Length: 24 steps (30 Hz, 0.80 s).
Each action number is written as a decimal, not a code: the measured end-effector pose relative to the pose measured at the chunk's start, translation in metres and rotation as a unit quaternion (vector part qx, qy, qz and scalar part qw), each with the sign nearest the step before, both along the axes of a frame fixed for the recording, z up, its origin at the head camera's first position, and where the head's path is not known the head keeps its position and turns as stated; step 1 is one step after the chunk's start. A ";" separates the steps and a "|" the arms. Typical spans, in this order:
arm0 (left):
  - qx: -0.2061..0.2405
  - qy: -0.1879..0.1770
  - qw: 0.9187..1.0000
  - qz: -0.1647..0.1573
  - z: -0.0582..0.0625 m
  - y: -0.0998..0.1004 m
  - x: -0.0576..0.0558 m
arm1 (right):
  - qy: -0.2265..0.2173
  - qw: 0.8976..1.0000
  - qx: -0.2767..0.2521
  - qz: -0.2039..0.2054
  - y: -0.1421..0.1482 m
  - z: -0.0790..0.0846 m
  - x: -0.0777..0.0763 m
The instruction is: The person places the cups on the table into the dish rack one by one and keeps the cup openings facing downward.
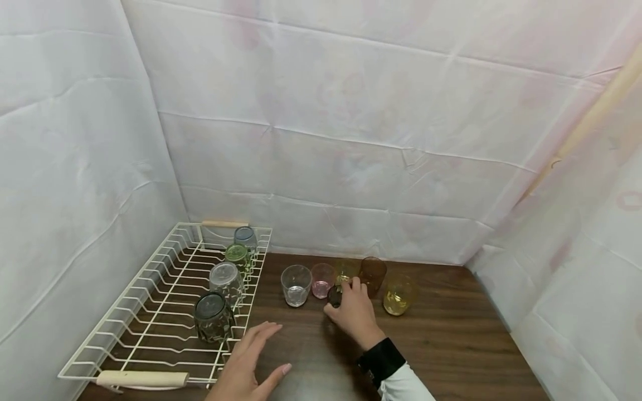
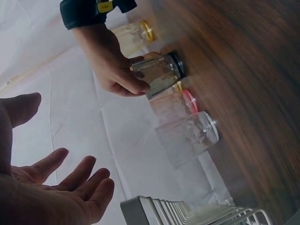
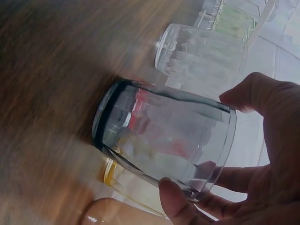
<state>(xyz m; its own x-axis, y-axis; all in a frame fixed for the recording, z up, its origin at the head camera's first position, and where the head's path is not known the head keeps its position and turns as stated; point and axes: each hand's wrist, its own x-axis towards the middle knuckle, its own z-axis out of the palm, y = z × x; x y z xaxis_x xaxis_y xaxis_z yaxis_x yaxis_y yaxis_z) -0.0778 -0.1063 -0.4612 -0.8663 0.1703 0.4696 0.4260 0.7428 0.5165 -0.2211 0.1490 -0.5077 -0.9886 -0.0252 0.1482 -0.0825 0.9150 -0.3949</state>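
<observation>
My right hand (image 1: 356, 314) grips a smoky grey glass (image 3: 164, 133) near its rim, the thumb on one side and fingers on the other. That glass stands upright in the right wrist view's sense, base toward the table; I cannot tell whether it touches the wood. Beside it are a pink glass (image 1: 322, 281), a clear glass (image 1: 296, 287), a yellowish glass (image 1: 346, 268) partly hidden behind the hand, a brown glass (image 1: 373, 273) and a yellow glass (image 1: 398, 298). My left hand (image 1: 247, 362) hovers near the rack's right side, fingers spread, holding nothing.
A white wire rack (image 1: 173, 301) with wooden handles stands at left. Along its right side sit upside-down glasses: dark grey (image 1: 213, 320), clear (image 1: 227, 282), green (image 1: 238, 255) and blue (image 1: 246, 236). White cloth walls (image 1: 321, 139) enclose the brown wooden table (image 1: 451, 334).
</observation>
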 end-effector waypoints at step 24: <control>0.006 0.000 1.000 0.003 0.006 0.003 0.002 | 0.027 0.999 -0.009 0.020 0.003 -0.004 0.009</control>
